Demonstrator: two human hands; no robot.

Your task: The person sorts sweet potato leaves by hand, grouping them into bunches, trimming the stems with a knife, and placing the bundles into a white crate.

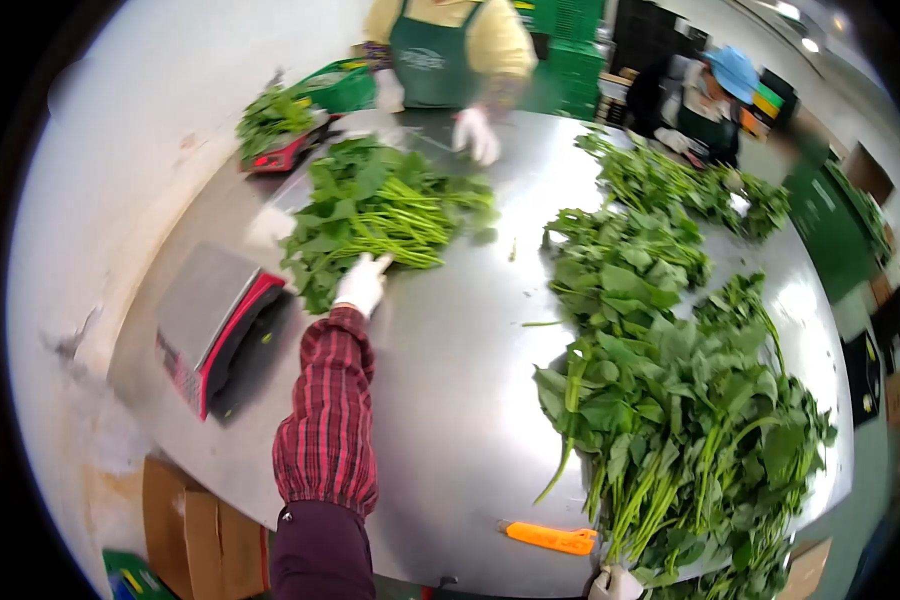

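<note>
My left hand (363, 284), in a white glove with a red plaid sleeve, reaches to the near edge of a pile of leafy green stems (400, 215). Its fingers touch the stem ends, and what they grip is too small to tell. At the bottom edge, my right hand (616, 584), also gloved in white, is only partly visible beside the stems of a large heap of greens (670, 400). Its fingers are mostly hidden. An orange cutter (552, 537) lies on the metal table (450, 400) just left of it.
A red and grey scale (210, 305) stands at the left, and another scale (280, 155) bears greens at the back left. Across the table stands a person in a green apron (430, 60); a second person in a blue hat (732, 75) is at the back right.
</note>
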